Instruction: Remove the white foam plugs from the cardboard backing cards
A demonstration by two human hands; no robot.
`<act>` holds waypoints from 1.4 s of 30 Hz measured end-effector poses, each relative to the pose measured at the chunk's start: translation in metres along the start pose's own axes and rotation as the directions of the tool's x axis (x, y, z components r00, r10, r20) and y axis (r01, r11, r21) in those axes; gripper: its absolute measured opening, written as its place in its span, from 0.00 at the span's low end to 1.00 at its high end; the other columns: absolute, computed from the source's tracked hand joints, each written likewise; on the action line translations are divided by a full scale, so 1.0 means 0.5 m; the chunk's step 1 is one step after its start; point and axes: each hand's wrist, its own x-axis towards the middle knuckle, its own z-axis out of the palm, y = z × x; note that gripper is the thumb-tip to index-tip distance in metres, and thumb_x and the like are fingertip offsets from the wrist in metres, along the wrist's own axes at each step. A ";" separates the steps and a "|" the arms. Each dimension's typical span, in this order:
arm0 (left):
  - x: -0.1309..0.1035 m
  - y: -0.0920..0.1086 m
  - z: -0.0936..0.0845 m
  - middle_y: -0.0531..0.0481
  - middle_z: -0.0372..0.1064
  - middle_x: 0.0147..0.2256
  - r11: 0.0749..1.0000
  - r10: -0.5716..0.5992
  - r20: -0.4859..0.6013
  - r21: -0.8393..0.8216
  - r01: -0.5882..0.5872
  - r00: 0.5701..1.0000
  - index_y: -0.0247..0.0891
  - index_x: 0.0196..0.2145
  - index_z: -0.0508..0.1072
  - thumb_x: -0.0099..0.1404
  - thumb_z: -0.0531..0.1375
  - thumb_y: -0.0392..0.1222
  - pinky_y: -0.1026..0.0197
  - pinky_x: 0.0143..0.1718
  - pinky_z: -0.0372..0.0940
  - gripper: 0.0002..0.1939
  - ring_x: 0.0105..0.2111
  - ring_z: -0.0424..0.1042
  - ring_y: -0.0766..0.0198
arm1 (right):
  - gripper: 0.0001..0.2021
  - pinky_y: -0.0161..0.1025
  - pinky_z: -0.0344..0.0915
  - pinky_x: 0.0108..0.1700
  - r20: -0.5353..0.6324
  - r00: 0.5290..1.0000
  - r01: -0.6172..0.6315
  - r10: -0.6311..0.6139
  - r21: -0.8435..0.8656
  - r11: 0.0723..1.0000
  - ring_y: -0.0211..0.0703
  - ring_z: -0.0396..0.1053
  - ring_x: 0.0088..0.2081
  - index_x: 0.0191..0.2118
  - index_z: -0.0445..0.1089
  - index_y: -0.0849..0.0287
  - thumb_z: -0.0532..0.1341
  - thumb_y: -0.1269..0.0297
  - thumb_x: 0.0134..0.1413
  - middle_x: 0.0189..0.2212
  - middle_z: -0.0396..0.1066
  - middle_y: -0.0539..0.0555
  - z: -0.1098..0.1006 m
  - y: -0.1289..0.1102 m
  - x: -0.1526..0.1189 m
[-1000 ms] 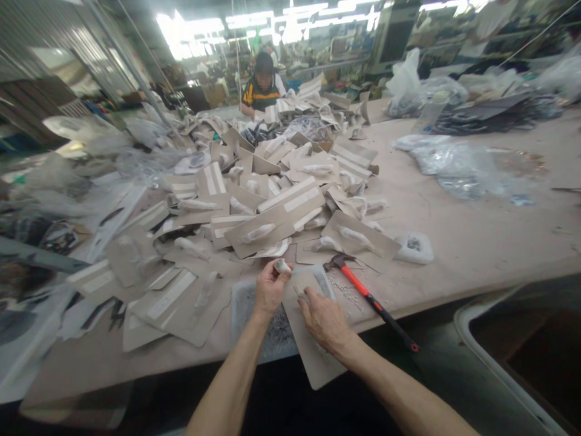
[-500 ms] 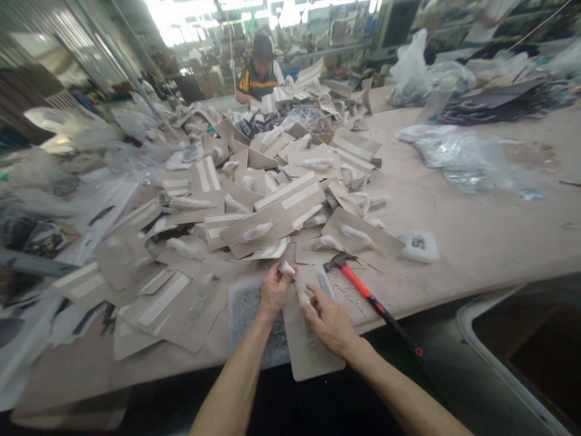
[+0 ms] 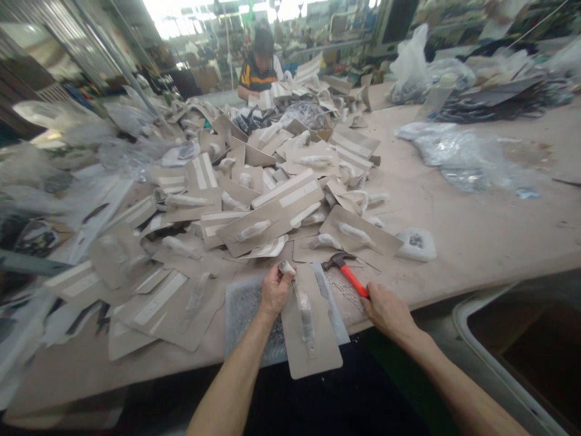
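A flat beige board [image 3: 320, 345] with a plastic-wrapped handle [image 3: 305, 315] lies at the table's front edge, partly over a pale sheet. My left hand [image 3: 275, 289] is closed at its upper left, pinching a small whitish piece [image 3: 285, 267]; whether this joins the board is unclear. On the right, my right hand [image 3: 385, 309] wraps round the grip of a claw hammer [image 3: 353, 278] with a red and black handle; its dark head rests on the table to the left. Under my left forearm sits a shallow tray [image 3: 242, 315] of small dark bits.
A large heap of similar boards [image 3: 272, 212] spreads beyond my hands. A small white container [image 3: 416, 244] stands right of the hammer, with clear plastic bags [image 3: 467, 157] farther back. Across the table sits a person [image 3: 259, 69].
My right hand has left the board, moved right and closed round the hammer's handle. The board's wrapped handle is now uncovered. My left hand has hardly moved.
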 end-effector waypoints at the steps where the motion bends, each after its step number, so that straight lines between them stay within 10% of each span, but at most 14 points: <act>1: -0.001 0.001 0.001 0.45 0.79 0.41 1.000 0.006 0.001 0.006 -0.006 1.000 0.37 0.43 0.75 0.65 0.63 0.51 0.61 0.43 0.69 0.16 0.39 0.77 0.60 | 0.05 0.39 0.59 0.35 0.035 0.999 0.003 -0.006 0.082 0.997 0.47 0.68 0.35 0.37 0.63 0.59 0.54 0.64 0.64 0.33 0.68 0.57 -0.001 -0.003 0.001; 5: -0.006 0.003 0.008 0.46 0.79 0.40 0.997 0.054 -0.019 0.051 -0.053 0.998 0.37 0.43 0.75 0.65 0.63 0.48 0.61 0.43 0.69 0.13 0.39 0.77 0.60 | 0.05 0.36 0.61 0.30 0.298 0.953 -0.162 -0.059 0.662 0.732 0.39 0.63 0.27 0.31 0.56 0.56 0.53 0.65 0.58 0.26 0.62 0.49 -0.011 -0.035 -0.012; 10: -0.012 0.006 0.015 0.48 0.78 0.36 0.978 0.109 -0.023 0.180 -0.103 0.994 0.39 0.42 0.75 0.61 0.64 0.43 0.61 0.41 0.68 0.11 0.36 0.76 0.59 | 0.07 0.33 0.55 0.18 0.395 0.917 -0.346 -0.056 0.858 0.380 0.33 0.51 0.17 0.34 0.53 0.54 0.49 0.57 0.60 0.23 0.55 0.43 -0.064 -0.091 -0.055; 13: -0.012 0.007 0.015 0.49 0.77 0.34 0.967 0.140 0.016 0.213 -0.140 0.990 0.40 0.41 0.76 0.61 0.62 0.41 0.61 0.40 0.67 0.10 0.35 0.75 0.59 | 0.14 0.33 0.55 0.21 0.015 0.998 0.021 -0.057 0.815 0.579 0.36 0.56 0.19 0.34 0.55 0.53 0.47 0.49 0.64 0.21 0.57 0.44 -0.123 -0.113 -0.069; 16: -0.012 0.007 0.016 0.50 0.76 0.35 0.961 0.168 0.038 0.215 -0.173 0.985 0.40 0.42 0.76 0.61 0.61 0.41 0.61 0.40 0.66 0.11 0.35 0.74 0.60 | 0.15 0.36 0.51 0.25 -0.327 0.921 0.346 -0.211 0.443 0.827 0.39 0.59 0.22 0.35 0.59 0.55 0.46 0.51 0.67 0.21 0.62 0.49 -0.164 -0.133 -0.065; 22: -0.011 0.005 0.016 0.54 0.69 0.26 0.959 0.153 0.033 0.235 -0.157 0.988 0.40 0.37 0.76 0.60 0.62 0.41 0.63 0.32 0.62 0.07 0.26 0.67 0.63 | 0.11 0.39 0.41 0.26 -0.173 0.860 0.481 -0.481 -0.043 0.876 0.39 0.59 0.21 0.37 0.63 0.58 0.49 0.60 0.68 0.23 0.68 0.52 -0.227 -0.166 -0.049; 27: -0.012 0.004 0.013 0.51 0.75 0.34 0.957 0.177 0.065 0.219 -0.188 0.982 0.41 0.41 0.76 0.62 0.61 0.39 0.62 0.39 0.64 0.10 0.34 0.72 0.61 | 0.17 0.38 0.49 0.27 -0.591 0.757 0.438 -0.277 0.144 0.887 0.39 0.59 0.22 0.38 0.62 0.57 0.42 0.55 0.71 0.22 0.65 0.52 -0.261 -0.178 -0.067; 33: -0.016 0.004 0.014 0.53 0.72 0.28 0.958 0.156 0.076 0.232 -0.170 0.985 0.39 0.40 0.77 0.62 0.60 0.40 0.63 0.34 0.63 0.09 0.29 0.69 0.62 | 0.11 0.40 0.42 0.26 -0.057 0.912 0.406 -0.406 -0.018 0.914 0.41 0.64 0.23 0.39 0.64 0.58 0.48 0.60 0.70 0.24 0.70 0.54 -0.184 -0.151 -0.046; 42: -0.014 0.006 0.015 0.51 0.76 0.35 0.975 0.130 0.059 0.176 -0.138 0.990 0.39 0.42 0.76 0.60 0.62 0.40 0.62 0.41 0.65 0.11 0.36 0.73 0.61 | 0.16 0.38 0.56 0.32 0.071 0.990 0.115 -0.122 0.090 0.989 0.46 0.71 0.32 0.44 0.67 0.60 0.45 0.59 0.72 0.30 0.72 0.56 -0.052 -0.036 0.019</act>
